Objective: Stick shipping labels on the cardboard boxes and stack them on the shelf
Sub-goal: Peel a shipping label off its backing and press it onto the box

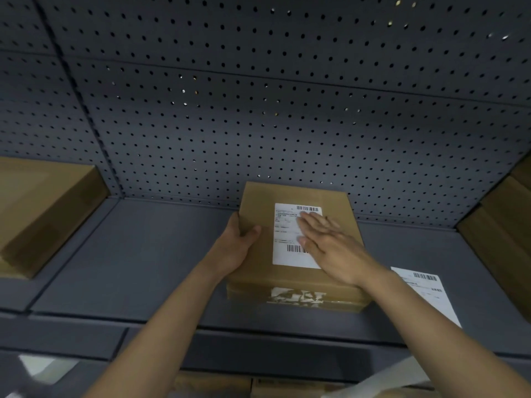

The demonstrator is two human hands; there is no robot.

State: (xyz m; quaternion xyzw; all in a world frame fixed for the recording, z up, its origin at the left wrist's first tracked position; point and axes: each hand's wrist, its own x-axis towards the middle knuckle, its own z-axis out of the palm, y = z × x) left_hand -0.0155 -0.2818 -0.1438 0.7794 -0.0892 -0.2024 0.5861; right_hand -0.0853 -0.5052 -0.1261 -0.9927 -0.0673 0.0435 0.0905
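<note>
While the box (296, 245) lies flat on the grey shelf (138, 254), the left hand (235, 248) grips its left edge, thumb on top. Flat on the label (287, 234), the right hand (330, 248) presses with straight fingers (311, 222). A second label (428, 294) lies on the shelf, right of the box.

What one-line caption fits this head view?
Left hand grips a brown cardboard box on the grey metal shelf while the flat right hand presses its white shipping label.
</note>
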